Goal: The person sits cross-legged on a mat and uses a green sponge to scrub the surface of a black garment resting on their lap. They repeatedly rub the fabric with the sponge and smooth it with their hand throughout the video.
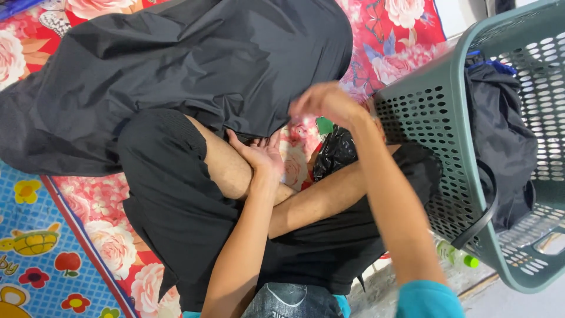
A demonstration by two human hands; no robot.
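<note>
**Handling a soft black garment across your lap**

Starting at the left, the large black garment (176, 65) lies spread over the red floral mat (88, 206), thin and slightly shiny, creased in loose folds. By its look it is light, limp and a little slippery: it will sag wherever you do not support it, so take it at a hem or corner rather than mid-panel, and bunch some cloth before you lift.

Your left hand (262, 154) is open, palm up, fingers loosely curled, holding nothing; the garment's lower edge hangs just above its fingertips, close enough to pinch.

Further right, your right hand (323, 101) is raised and blurred. It sits at the garment's right edge, but you cannot tell whether it is pinching the cloth or merely near it.

Below that hand lies a crinkled black plastic bag (334, 154). Right of it stands a tilted grey-green laundry basket (447, 118) with dark clothing (500, 135) inside, well apart from your left hand.
</note>
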